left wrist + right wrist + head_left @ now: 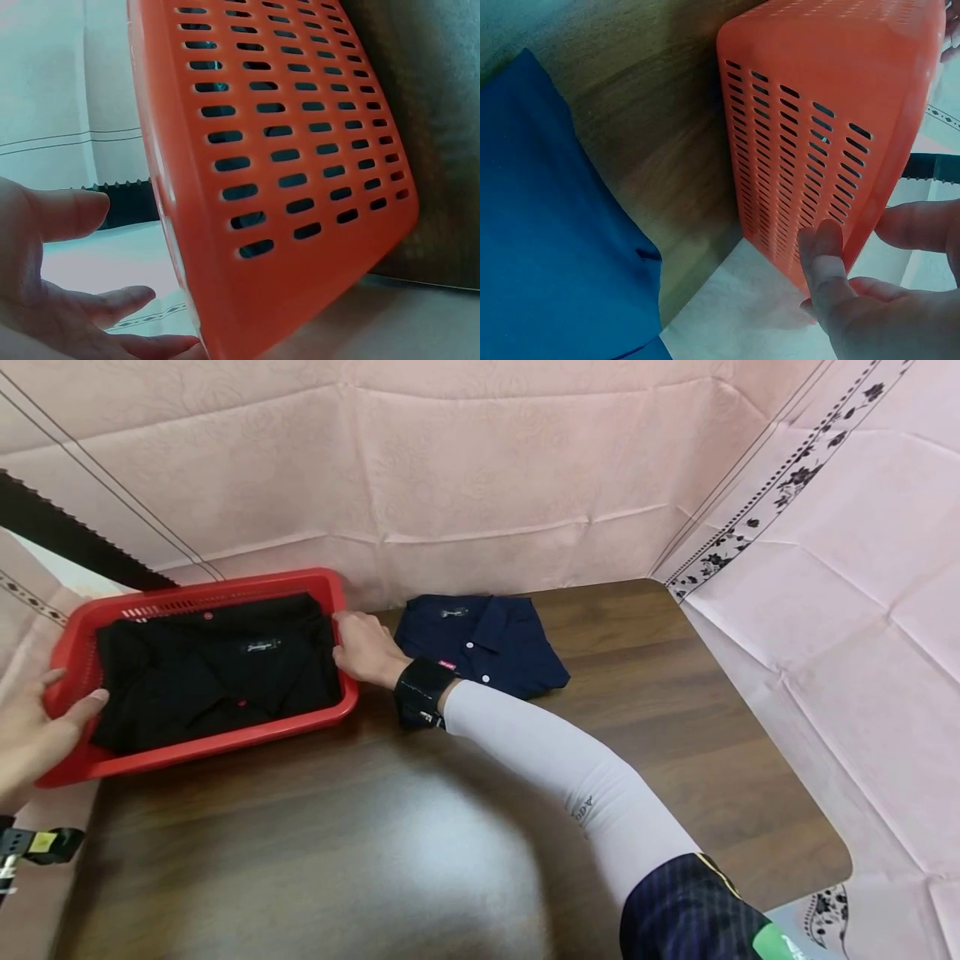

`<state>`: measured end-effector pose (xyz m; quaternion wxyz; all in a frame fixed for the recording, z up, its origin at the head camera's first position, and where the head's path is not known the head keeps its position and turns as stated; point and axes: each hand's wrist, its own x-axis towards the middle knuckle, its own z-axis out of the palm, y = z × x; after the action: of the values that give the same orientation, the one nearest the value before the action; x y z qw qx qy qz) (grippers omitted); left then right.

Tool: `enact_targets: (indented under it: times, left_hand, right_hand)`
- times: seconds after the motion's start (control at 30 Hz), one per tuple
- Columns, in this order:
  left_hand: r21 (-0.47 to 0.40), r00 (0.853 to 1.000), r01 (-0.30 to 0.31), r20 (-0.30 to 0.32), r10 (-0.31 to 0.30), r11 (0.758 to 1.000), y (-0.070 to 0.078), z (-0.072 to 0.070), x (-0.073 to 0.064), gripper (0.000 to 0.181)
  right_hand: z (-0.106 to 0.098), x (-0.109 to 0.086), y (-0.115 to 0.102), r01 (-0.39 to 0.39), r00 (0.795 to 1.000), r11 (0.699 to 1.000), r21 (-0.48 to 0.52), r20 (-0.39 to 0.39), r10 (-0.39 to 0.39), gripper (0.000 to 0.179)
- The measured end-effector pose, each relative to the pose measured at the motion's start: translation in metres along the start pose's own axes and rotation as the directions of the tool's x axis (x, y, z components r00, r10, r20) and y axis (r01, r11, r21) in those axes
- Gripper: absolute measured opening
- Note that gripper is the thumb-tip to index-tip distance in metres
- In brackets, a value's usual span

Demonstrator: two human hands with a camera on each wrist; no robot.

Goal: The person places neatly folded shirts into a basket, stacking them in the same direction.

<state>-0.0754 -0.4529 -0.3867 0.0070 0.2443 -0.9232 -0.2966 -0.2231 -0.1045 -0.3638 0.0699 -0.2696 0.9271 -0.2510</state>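
A red plastic basket (206, 745) with slotted sides stands at the table's left, a folded black shirt (217, 681) lying inside it. My right hand (369, 650) grips the basket's right rim. In the right wrist view its fingers (827, 259) lie against the slotted wall, with the thumb at the rim. My left hand (37, 735) is at the basket's left end, thumb and fingers spread. In the left wrist view a lower finger reaches the rim, while the thumb stands apart from it. A folded navy shirt (510, 647) with white buttons lies right of the basket, partly behind my right wrist.
The brown wooden table (675, 727) has rounded corners. A pink patterned cloth (510, 468) hangs behind it and continues on the right side. A dark strip with a toothed edge (75, 539) slants down to the basket's back left.
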Motion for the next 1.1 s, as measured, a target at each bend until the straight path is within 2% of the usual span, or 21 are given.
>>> enact_targets:
  times: [0.17, 0.33, 0.47, 0.77, 0.9, 1.03, 1.1]
  left_hand:
    - [-0.005, 1.000, 0.006, 0.012, -0.006, 1.000, 0.016, 0.000, -0.020, 0.076]
    - [0.005, 1.000, -0.002, 0.002, 0.002, 1.000, 0.015, 0.004, -0.030, 0.076]
    - [0.041, 1.000, 0.002, -0.004, -0.001, 0.999, 0.013, 0.009, -0.037, 0.078]
    - [0.077, 0.998, -0.035, -0.043, 0.039, 0.996, -0.003, 0.020, -0.051, 0.082]
    - [0.095, 0.996, -0.044, -0.070, 0.050, 0.994, -0.020, 0.027, -0.052, 0.082]
    - [0.096, 0.990, -0.072, -0.116, 0.083, 0.993, -0.054, 0.039, -0.045, 0.085]
    - [0.098, 0.986, -0.084, -0.133, 0.096, 0.992, -0.061, 0.042, -0.048, 0.083]
  right_hand:
    - [0.000, -0.006, 0.003, 0.008, 1.000, 1.000, 0.028, 0.007, -0.009, 0.039]
    - [-0.002, -0.015, 0.004, 0.029, 0.999, 0.998, 0.052, 0.033, -0.031, 0.046]
    - [-0.003, -0.025, 0.005, 0.063, 0.997, 0.996, 0.057, 0.049, -0.066, 0.043]
    - [-0.003, -0.055, 0.007, 0.131, 0.989, 0.990, 0.050, 0.064, -0.134, 0.052]
    - [-0.003, -0.068, 0.007, 0.157, 0.983, 0.982, 0.101, 0.080, -0.165, 0.053]
    - [-0.002, -0.078, 0.006, 0.182, 0.976, 0.978, 0.102, 0.099, -0.192, 0.055]
    - [-0.002, -0.083, 0.005, 0.195, 0.974, 0.977, 0.090, 0.101, -0.204, 0.055]
